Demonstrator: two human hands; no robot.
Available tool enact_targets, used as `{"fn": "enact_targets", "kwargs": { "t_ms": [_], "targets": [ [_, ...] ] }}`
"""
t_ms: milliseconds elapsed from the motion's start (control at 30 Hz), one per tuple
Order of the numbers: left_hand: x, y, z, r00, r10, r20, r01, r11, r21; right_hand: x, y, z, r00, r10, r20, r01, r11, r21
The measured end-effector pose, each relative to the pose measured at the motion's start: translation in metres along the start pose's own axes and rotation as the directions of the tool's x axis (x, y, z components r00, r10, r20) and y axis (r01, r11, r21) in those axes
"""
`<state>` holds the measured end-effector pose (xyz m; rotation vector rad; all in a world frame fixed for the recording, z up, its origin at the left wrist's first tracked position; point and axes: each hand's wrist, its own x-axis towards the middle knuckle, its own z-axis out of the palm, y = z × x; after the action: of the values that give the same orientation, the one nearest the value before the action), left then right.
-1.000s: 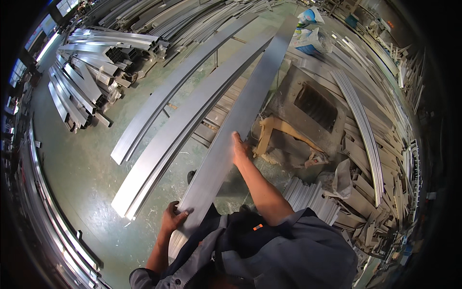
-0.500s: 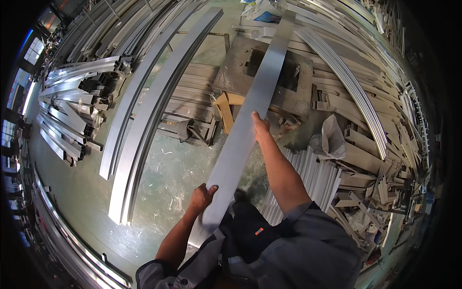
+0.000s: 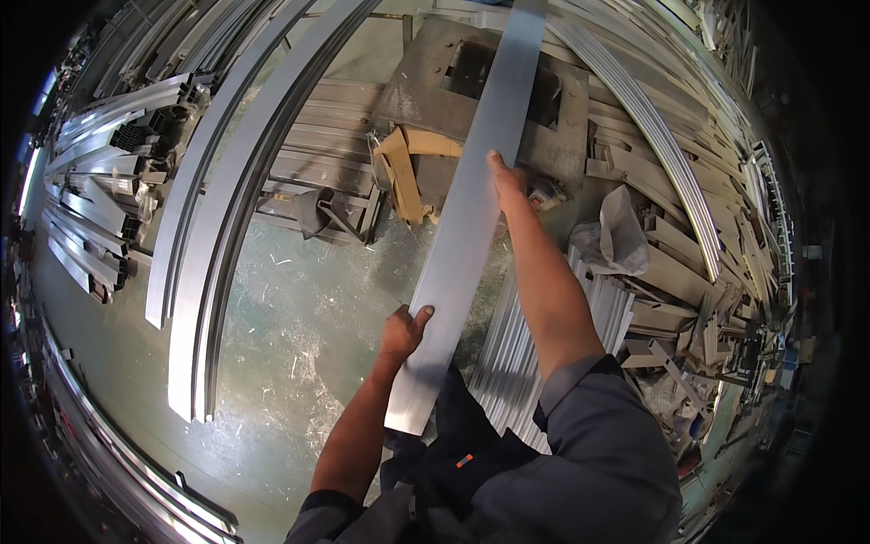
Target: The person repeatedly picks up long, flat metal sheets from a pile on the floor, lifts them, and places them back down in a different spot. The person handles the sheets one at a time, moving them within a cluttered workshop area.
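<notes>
A long, flat, silver metal profile [image 3: 462, 231] runs from in front of my body up past the top edge of the head view. My left hand [image 3: 403, 334] grips its left edge near the close end, the thumb lying on the upper face. Higher up, my right hand [image 3: 509, 181] grips the right edge, thumb also on top. The fingers of both hands are hidden under the profile. Beyond my right hand, the profile passes over a worn metal machine table [image 3: 412, 77] with a dark square opening. The near end of the profile is in front of my legs.
On the left lie long silver profiles [image 3: 245, 172] with their ends toward me. Bundles of tubes [image 3: 86, 231] lie farther left. Stacked profiles [image 3: 526, 354] are by my right leg, near a whitish sack [image 3: 621, 238] and piled offcuts [image 3: 680, 272]. A cardboard piece [image 3: 399, 177] hangs by the machine.
The profile has moved away from me with both hands on it, so its near end now shows clear of my clothes. The view has shifted, and the surroundings sit higher and more to the left.
</notes>
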<state>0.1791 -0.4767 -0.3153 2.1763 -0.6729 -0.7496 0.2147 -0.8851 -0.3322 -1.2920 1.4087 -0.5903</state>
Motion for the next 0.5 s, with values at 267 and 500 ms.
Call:
{"fn": "enact_targets", "kwargs": {
  "t_ms": [267,500],
  "targets": [
    [-0.148,-0.129,0.006,0.989,-0.143,0.046,0.147,0.986,-0.085,-0.181,0.09,-0.011,0.998,0.039,0.053,-0.029,0.984,-0.175],
    [-0.359,-0.308,-0.019,0.948,-0.288,0.139,0.313,0.924,-0.22,-0.412,0.238,-0.007,0.999,-0.037,0.031,0.041,0.988,-0.147]
  ]
}}
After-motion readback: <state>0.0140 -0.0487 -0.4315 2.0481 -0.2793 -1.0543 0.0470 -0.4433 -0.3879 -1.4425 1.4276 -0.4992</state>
